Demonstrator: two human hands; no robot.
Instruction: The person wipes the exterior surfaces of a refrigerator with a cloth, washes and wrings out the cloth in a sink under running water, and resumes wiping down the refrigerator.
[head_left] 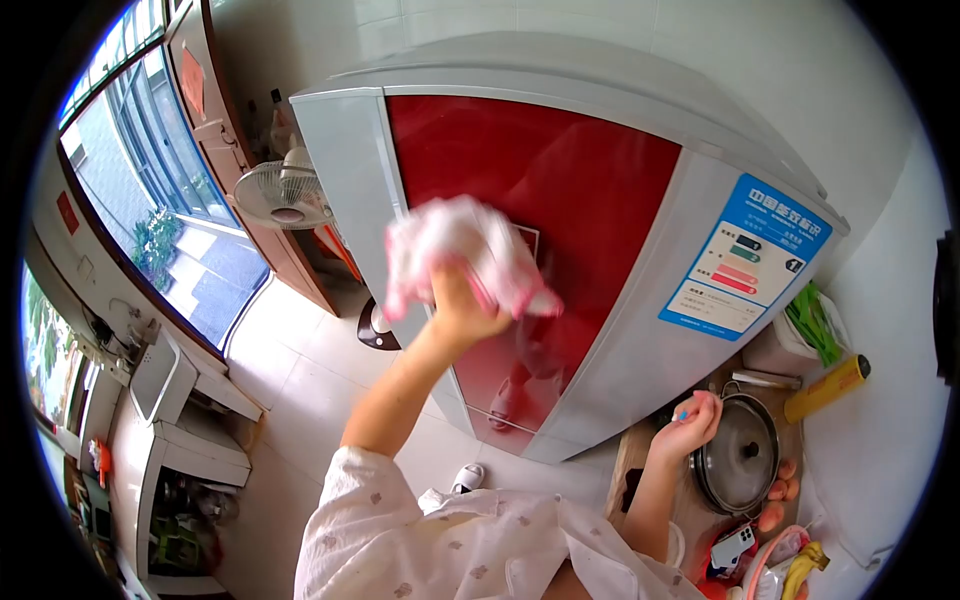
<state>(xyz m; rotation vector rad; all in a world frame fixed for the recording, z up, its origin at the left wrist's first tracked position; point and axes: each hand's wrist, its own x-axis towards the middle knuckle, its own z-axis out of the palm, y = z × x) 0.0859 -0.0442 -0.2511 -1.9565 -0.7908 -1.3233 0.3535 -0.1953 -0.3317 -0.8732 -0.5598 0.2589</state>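
Fridge (pixel 610 215): red glossy door with grey frame, seen tilted by the head camera. Label (pixel 745 258): blue and white sticker on the grey panel near the door's edge, with a headline in Chinese characters and coloured bars in green, pink and red; the print is too small to read. A small white mark sits on the red door behind the cloth, unreadable. Cloth (pixel 465 250): white with pink trim, bunched, pressed flat against the red door near its upper edge. Left hand (pixel 462 300): raised, fingers closed around the cloth from below, holding it to the door; arm bare from a pale patterned sleeve (pixel 400 530). Right hand (pixel 690 420): lowered beside the fridge, fingers curled loosely into a half fist, holding nothing that can be made out, resting just at the rim of the pot (pixel 740 455). Pot: metal, lid on with dark knob, standing on a wooden counter (pixel 628 462). Beside it: yellow roll (pixel 828 388), greens (pixel 815 325) in a white container, peach-coloured round fruits (pixel 778 490), a banana (pixel 803 565), a small handheld device (pixel 732 548). Room: pale tiled floor (pixel 300 370), white tiled wall (pixel 720 60), white fan (pixel 283 192) standing beyond the fridge, brown door (pixel 225 140), large window (pixel 150 200) with greenery outside, white shelving (pixel 180 440) below the window.
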